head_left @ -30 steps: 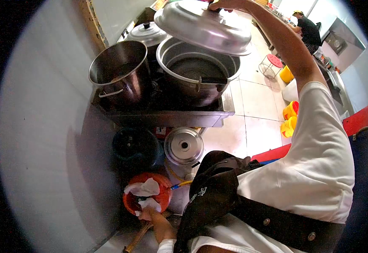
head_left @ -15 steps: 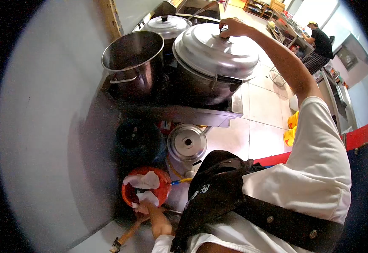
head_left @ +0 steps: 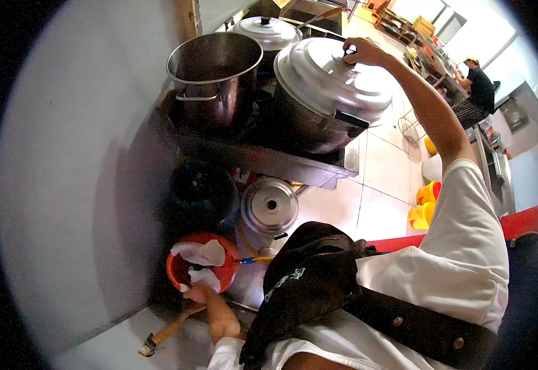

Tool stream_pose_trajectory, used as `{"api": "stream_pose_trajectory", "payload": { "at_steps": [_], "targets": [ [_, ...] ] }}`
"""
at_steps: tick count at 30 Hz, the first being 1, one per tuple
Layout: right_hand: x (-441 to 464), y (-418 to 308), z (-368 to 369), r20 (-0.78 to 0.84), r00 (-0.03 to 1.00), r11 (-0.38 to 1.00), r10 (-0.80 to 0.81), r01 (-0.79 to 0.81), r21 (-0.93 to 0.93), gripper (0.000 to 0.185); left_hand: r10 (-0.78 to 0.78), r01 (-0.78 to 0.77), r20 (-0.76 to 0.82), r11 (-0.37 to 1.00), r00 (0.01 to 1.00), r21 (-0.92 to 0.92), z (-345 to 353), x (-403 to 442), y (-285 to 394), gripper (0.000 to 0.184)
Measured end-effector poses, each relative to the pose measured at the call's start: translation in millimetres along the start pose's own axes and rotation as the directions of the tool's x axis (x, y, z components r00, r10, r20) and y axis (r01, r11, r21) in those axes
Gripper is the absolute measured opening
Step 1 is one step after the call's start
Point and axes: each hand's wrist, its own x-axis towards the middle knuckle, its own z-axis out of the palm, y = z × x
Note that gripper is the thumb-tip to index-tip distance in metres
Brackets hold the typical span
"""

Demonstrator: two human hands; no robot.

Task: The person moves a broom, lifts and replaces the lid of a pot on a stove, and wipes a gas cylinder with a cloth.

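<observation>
My right hand [head_left: 366,52] is closed around the black knob of a large domed aluminium lid [head_left: 318,71]. The lid rests on a big stockpot [head_left: 309,126] with a black-gripped side handle. Low on the left, my left hand [head_left: 197,292] is at the near rim of a red bucket [head_left: 223,271], its fingers curled and partly hidden. A small white bit shows at its fingertips, but what it grips is unclear. Inside the bucket lie white, sheet-like pieces [head_left: 210,253]. A wooden handle [head_left: 169,331] lies below my left wrist.
An open tall pot [head_left: 213,77] and a smaller lidded pot [head_left: 266,36] share the stove [head_left: 281,161]. Below are a loose lid [head_left: 270,203] and a dark blue container [head_left: 204,191]. Yellow-red buckets [head_left: 425,206] stand right. A co-worker [head_left: 480,89] works at a far counter.
My view has turned slightly, so the pots sit further right and the red bucket further left. Both hands keep nearly the same places on the lid knob and at the bucket.
</observation>
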Motion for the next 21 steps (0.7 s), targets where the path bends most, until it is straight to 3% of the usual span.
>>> {"api": "stream_pose_trajectory", "payload": {
  "at_steps": [2, 3, 4, 7, 8, 11, 15, 17, 18, 19, 20, 21],
  "targets": [
    [-0.4, -2.1, -3.4, 0.036, 0.999, 1.0, -0.009, 0.008, 0.021, 0.04, 0.141, -0.139, -0.037, 0.989, 0.989, 0.049, 8.3, -5.1, -10.1, 0.04],
    [-0.6, -4.7, -6.2, 0.051, 0.999, 0.999, -0.014, 0.012, 0.03, 0.04, 0.121, -0.121, -0.023, 0.993, 0.992, 0.007, -5.4, -14.4, 2.5, 0.039],
    [-1.0, -8.3, -12.1, 0.139, 0.987, 0.993, 0.078, -0.089, 0.076, 0.04, 0.06, -0.062, -0.028, 0.995, 0.998, -0.075, -18.4, -23.6, 16.6, 0.038],
    [6.0, -5.3, -11.9, 0.159, 0.987, 1.0, 0.027, -0.025, -0.019, 0.04, -0.213, 0.179, -0.045, 0.901, 0.976, -0.394, -78.1, -68.6, 83.5, 0.035],
    [5.0, -8.6, -12.4, 0.08, 0.992, 0.992, -0.101, 0.107, -0.066, 0.04, -0.224, 0.186, -0.061, 0.909, 0.973, -0.372, -77.6, -69.6, 89.4, 0.035],
    [1.4, -15.9, -18.0, 0.131, 0.991, 1.0, -0.012, 0.014, -0.01, 0.041, -0.149, 0.112, -0.094, 0.942, 0.984, -0.317, -70.4, -67.8, 79.7, 0.036],
    [7.0, -23.2, -16.7, 0.151, 0.988, 0.98, 0.012, 0.018, -0.196, 0.052, -0.23, 0.211, -0.034, 0.933, 0.973, -0.292, -82.5, -71.6, 83.6, 0.037],
    [-3.4, -57.7, -39.7, 0.204, 0.967, 0.936, 0.151, -0.074, -0.343, 0.07, -0.232, 0.216, -0.009, 0.919, 0.973, -0.33, -65.5, -58.2, 70.6, 0.037],
    [-8.6, -80.2, -42.6, 0.034, 0.998, 0.953, 0.045, -0.032, -0.301, 0.071, -0.24, 0.233, 0.028, 0.894, 0.97, -0.383, -54.2, -48.6, 59.0, 0.036],
    [-27.8, -148.7, -68.6, -0.026, 0.999, 0.996, 0.028, -0.03, -0.088, 0.063, -0.247, 0.271, 0.115, 0.826, 0.962, -0.495, -33.5, -31.9, 40.5, 0.036],
    [-36.9, -202.5, -68.4, -0.287, 0.934, 0.97, -0.215, 0.237, 0.046, 0.055, -0.244, 0.333, 0.226, 0.71, 0.943, -0.621, -17.0, -20.7, 27.4, 0.036],
    [-64.3, -257.8, -69.6, -0.09, 0.995, 0.916, -0.047, 0.079, 0.393, 0.049, -0.251, 0.403, 0.316, 0.606, 0.915, -0.686, 1.0, -8.4, 16.7, 0.035]
  ]
}}
